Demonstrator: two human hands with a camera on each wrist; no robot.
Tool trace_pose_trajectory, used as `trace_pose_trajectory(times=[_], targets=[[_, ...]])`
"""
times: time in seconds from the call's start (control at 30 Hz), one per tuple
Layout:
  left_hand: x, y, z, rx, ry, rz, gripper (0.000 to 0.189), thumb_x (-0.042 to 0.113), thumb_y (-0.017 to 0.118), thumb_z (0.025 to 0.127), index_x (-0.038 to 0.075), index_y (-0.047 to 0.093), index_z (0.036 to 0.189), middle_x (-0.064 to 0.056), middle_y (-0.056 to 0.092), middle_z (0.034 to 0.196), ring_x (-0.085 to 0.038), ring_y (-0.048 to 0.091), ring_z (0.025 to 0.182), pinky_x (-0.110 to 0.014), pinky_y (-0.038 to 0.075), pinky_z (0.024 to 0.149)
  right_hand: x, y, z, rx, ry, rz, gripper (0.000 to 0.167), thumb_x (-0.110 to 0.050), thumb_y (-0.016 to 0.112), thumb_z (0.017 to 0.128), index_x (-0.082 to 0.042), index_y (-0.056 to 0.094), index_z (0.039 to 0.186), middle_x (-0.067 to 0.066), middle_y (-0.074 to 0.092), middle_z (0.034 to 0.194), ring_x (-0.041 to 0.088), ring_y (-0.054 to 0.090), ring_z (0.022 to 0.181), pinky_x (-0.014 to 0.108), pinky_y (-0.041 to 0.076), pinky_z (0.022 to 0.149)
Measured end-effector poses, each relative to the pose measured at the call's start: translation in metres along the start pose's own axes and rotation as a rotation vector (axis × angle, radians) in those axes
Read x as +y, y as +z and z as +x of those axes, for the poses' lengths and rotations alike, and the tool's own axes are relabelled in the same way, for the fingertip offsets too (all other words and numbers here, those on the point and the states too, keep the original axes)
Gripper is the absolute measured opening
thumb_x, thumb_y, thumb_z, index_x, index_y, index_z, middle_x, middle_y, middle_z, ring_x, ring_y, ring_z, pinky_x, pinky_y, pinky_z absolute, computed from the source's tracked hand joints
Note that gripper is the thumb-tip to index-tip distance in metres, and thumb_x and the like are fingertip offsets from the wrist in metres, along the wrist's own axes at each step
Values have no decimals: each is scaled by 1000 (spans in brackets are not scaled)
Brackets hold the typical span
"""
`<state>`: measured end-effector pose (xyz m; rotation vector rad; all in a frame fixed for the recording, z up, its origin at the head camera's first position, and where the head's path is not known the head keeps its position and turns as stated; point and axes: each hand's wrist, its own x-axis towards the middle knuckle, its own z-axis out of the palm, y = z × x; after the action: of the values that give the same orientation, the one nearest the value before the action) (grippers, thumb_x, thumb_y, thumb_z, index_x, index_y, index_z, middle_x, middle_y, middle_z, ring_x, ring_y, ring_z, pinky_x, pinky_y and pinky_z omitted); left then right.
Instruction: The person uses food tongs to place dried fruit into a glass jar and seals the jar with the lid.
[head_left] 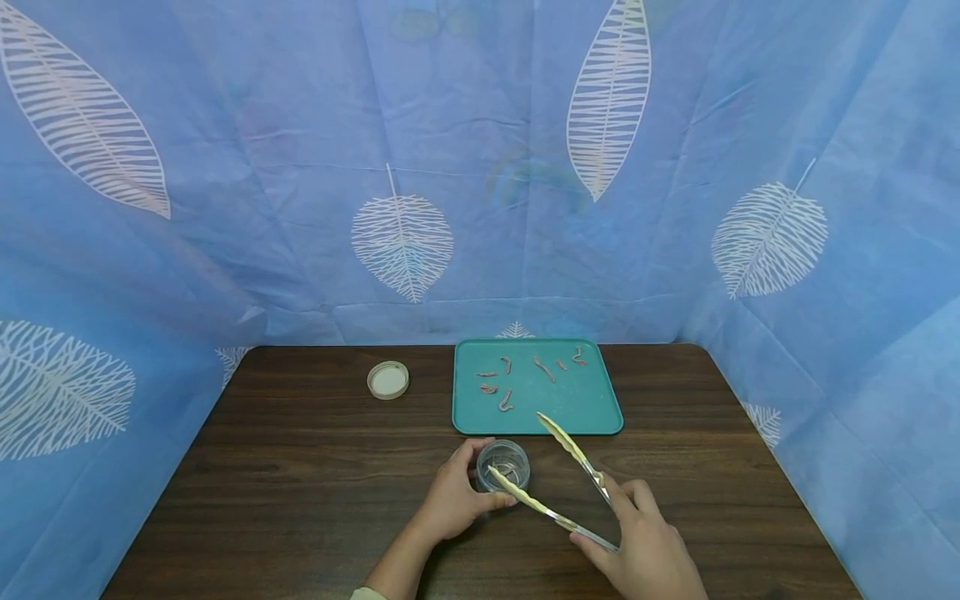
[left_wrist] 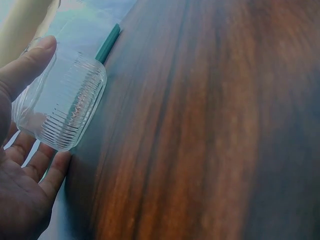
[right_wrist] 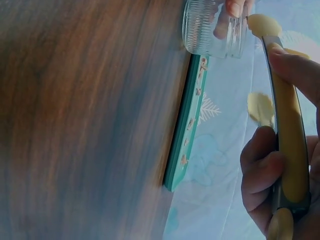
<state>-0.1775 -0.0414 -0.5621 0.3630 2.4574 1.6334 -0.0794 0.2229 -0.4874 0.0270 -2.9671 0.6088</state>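
Observation:
A small clear glass jar [head_left: 504, 468] with ribbed sides stands on the table in front of the tray. My left hand [head_left: 459, 493] grips it, thumb on the near side and fingers round the far side. In my right hand [head_left: 647, 546] is a pair of tongs [head_left: 562, 518] with yellowish tips, its arms spread wide. One tip is over the jar's mouth; the other points at the tray's front edge. Thin strands show inside the jar. On the green tray [head_left: 585, 412] lie several pinkish worm-like pieces [head_left: 543, 369]. The right wrist view shows thumb and fingers around the tongs' arms [right_wrist: 291, 145].
A round lid [head_left: 388, 380] with a white inside lies on the dark wood table [head_left: 300, 467], left of the tray. Behind and at both sides hangs a blue cloth [head_left: 480, 250] with white leaf prints.

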Motion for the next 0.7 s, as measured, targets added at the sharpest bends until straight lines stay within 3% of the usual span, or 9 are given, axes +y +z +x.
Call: trace_pose_trajectory(times=[0.17, 0.27, 0.4, 0.6, 0.7], targets=[[-1, -1, 0, -3, -4, -8, 87, 37, 99, 80, 18, 55, 153, -5, 67, 140, -24, 63, 127, -41, 57, 107, -1, -1, 5, -97, 88, 7, 97, -52, 93, 82, -1, 56, 156, 10, 60, 117, 12, 51, 66, 32, 46, 57], [-2, 0, 1, 0, -4, -8, 87, 38, 99, 80, 19, 56, 152, -4, 67, 139, -24, 64, 127, -41, 57, 107, -1, -1, 9, -129, 102, 18, 99, -54, 92, 83, 2, 54, 156, 10, 66, 116, 17, 63, 78, 41, 55, 65], [-2, 0, 1, 2, -7, -8, 86, 36, 99, 80, 20, 56, 153, -3, 67, 139, -24, 64, 127, -39, 57, 106, -1, 0, 14, -169, 134, 41, 101, -58, 88, 86, 3, 51, 157, 10, 68, 117, 24, 72, 91, 53, 60, 77], [0, 0, 0, 5, 4, -6, 84, 34, 99, 80, 18, 57, 151, -5, 68, 140, -26, 65, 127, -36, 57, 106, -3, 2, 18, -161, 152, 72, 100, -63, 81, 91, 3, 47, 158, 11, 67, 126, 31, 75, 104, 62, 60, 86], [2, 0, 0, 5, 5, -10, 83, 33, 99, 80, 18, 57, 150, -5, 68, 140, -26, 64, 128, -35, 56, 106, -3, 2, 20, -140, 147, 90, 100, -64, 79, 93, 3, 46, 159, 11, 65, 128, 31, 74, 104, 58, 61, 85]])
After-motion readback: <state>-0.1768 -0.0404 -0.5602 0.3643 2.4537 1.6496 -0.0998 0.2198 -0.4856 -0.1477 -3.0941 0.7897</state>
